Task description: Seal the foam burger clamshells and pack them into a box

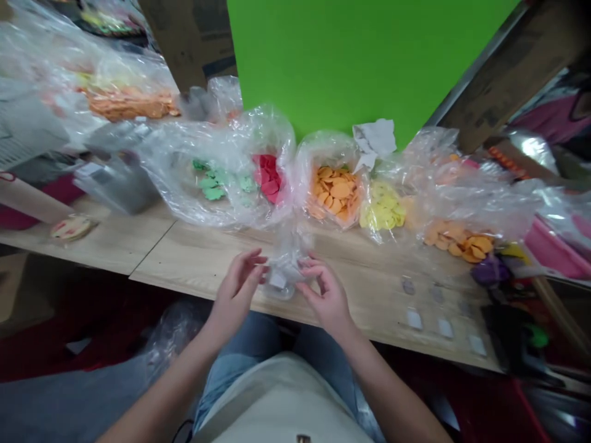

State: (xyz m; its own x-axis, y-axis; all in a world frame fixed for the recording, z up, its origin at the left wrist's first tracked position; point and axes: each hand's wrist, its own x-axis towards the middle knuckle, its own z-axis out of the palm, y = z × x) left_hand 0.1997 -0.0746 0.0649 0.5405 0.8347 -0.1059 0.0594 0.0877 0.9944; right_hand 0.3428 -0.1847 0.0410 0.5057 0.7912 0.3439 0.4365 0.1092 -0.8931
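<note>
A small clear plastic bag [281,277] with a white label on it is between my hands, close to the table's front edge. My left hand [237,286] has curled fingers, with the fingertips at the bag's left side. From the other side, my right hand [327,292] has its thumb and fingers on the bag's right edge. Blur hides the exact contact. Just beyond are larger open bags: one with orange foam-like pieces [339,189], one with red pieces [268,178], one with green pieces [212,184] and one with yellow pieces [383,206].
A bright green panel [360,67] rises behind the wooden table [198,258]. On the right lie more orange pieces [462,241], a pink bin [558,246] and several small white-labelled packets [414,319]. Stacked grey bags [122,181] and a round flat item [71,227] are on the left.
</note>
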